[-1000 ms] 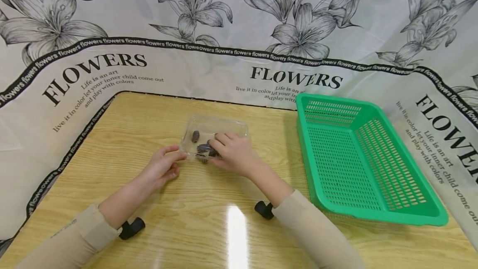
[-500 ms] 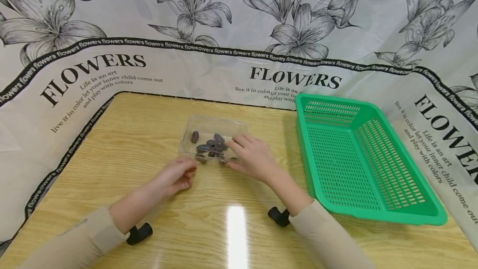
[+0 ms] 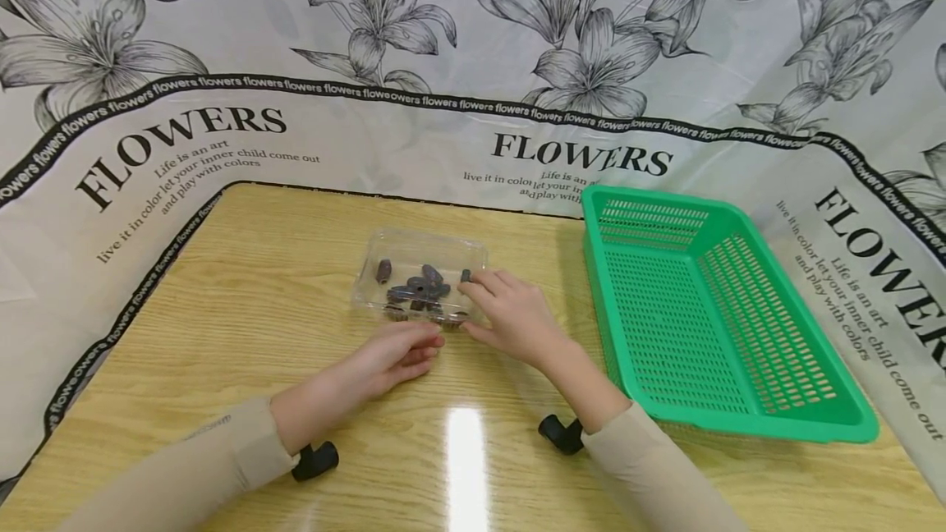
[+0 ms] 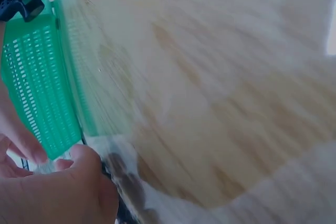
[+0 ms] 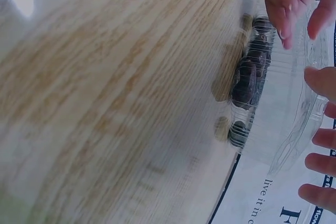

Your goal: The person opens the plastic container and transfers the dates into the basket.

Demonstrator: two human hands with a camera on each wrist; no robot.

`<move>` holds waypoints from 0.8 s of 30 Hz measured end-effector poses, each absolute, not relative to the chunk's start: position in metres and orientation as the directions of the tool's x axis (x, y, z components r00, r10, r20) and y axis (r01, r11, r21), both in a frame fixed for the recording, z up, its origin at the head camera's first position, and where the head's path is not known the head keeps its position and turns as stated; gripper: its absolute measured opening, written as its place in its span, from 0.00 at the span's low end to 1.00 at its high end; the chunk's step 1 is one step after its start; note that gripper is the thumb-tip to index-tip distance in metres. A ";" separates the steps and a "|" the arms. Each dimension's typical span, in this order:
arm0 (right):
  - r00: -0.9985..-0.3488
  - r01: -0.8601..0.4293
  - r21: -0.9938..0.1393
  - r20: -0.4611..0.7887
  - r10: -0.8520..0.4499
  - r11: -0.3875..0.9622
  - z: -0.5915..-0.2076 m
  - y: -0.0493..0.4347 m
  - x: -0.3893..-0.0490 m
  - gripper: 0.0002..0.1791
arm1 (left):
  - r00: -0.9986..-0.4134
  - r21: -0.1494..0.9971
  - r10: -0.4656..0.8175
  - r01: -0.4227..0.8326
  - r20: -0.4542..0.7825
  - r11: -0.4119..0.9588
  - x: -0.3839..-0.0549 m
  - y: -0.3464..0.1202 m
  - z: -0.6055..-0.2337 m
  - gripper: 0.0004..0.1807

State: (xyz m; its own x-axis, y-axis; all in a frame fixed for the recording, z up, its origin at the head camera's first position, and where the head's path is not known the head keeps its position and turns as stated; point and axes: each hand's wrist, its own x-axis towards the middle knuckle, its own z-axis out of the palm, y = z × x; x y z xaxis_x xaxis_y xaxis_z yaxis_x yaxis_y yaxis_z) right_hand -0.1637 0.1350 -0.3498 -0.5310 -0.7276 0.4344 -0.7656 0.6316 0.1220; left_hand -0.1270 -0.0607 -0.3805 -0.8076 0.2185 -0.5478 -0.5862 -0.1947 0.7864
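Observation:
A clear plastic box (image 3: 369,249) stands on the wooden table in the head view. Inside lie several dark purple oval pieces (image 3: 420,288), grape-like in look; one sits apart at the left and another by the right wall. My right hand (image 3: 519,317) is at the box's right front corner, fingers spread over the rim with the thumb in front. In the right wrist view its thumb (image 5: 321,83) overlaps the rim. My left hand (image 3: 395,354) hovers at the middle of the box's front side, fingers loosely bent, with nothing seen in it.
To the right stands a large green basket (image 3: 612,327) with slotted walls. A white flower-printed cloth (image 3: 414,138) hangs behind and at both sides of the table (image 3: 281,245). Black wrist-worn devices (image 3: 316,461) show under both forearms.
My left hand has left the box's left front corner and moved right along the front. My right hand has come out from among the dark pieces to the right rim.

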 end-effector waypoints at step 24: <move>-0.553 -0.776 0.061 0.413 -0.724 0.628 -0.358 0.132 -0.166 0.19 | -0.848 0.762 0.127 -0.521 -0.515 -0.385 -0.133 -0.033 -0.386 0.13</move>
